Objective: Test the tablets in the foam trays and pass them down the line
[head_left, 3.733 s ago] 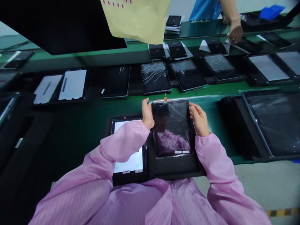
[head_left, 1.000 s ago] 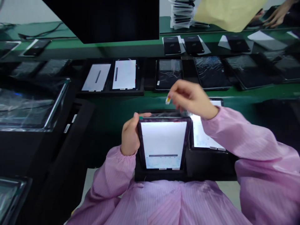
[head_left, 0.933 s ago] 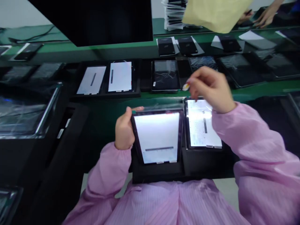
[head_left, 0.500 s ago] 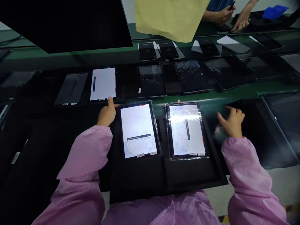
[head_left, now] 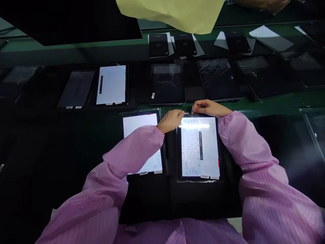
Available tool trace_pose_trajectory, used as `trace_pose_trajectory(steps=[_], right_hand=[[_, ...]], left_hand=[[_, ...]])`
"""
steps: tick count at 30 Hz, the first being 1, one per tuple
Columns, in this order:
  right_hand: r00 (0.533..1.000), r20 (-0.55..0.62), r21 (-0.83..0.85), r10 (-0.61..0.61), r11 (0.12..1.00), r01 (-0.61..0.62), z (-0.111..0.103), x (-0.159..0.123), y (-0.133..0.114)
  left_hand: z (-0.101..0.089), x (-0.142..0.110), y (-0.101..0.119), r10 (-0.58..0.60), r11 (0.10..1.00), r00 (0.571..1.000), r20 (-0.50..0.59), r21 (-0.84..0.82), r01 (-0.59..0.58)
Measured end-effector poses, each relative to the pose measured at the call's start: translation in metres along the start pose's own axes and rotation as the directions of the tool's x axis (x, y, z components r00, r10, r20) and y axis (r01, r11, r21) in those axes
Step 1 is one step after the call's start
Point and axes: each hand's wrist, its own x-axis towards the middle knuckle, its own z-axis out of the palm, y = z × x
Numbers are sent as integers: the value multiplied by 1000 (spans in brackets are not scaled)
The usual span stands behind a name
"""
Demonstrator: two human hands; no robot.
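Observation:
Two lit tablets lie side by side in front of me. My left hand [head_left: 171, 121] reaches across the left tablet [head_left: 149, 166], and its closed fingers are at the top left corner of the right tablet [head_left: 190, 169]. Their grip is partly hidden under the hand. At that tablet's top edge my right hand [head_left: 212, 108] pinches a small, thin white-and-orange piece [head_left: 192, 110], too small to name, standing upright at the edge. Clear film covers the right tablet, and its screen shows a keyboard and a dark message bar.
Behind stands a row of tablets, one brightly lit [head_left: 111, 84], one dim [head_left: 77, 88], others dark [head_left: 167, 84]. Farther back, black devices [head_left: 158, 45] lie on white sheets. A dark panel [head_left: 76, 20] and a yellow sheet [head_left: 175, 13] hang overhead. A co-worker's hand [head_left: 269, 5] shows top right.
The left tablet was in my left hand and then set down. Both hands have since come inward to the right tablet's top edge, the right one to the small piece there.

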Motion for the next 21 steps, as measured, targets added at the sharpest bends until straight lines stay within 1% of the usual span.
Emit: trace_pose_trajectory(steps=[2,4,7,10,13,15,21], right_hand=[[1000,5,14,-14,1000,14,1,0,2],[1000,13,16,-24,1000,24,2,1,1],[999,35,8,-29,1000,29,4,1,-4],[999,36,44,14,999,-15,6,1,-7],[997,29,98,66,993,-69,7,2,-8],[996,39,107,80,991,-84,7,3,-7],[990,88,149,110,981,-122,1,4,-2]], left_hand=[[-2,11,-6,-53,995,997,50,-85,57],[-1,16,-12,-94,979,993,76,-175,106],[1,14,-17,-125,950,990,70,-279,140],[1,11,-18,-134,925,989,65,-350,148],[-1,9,-15,-138,909,989,52,-389,147],[-1,8,-13,-139,905,989,38,-401,143],[4,6,-10,-126,916,992,30,-379,128]])
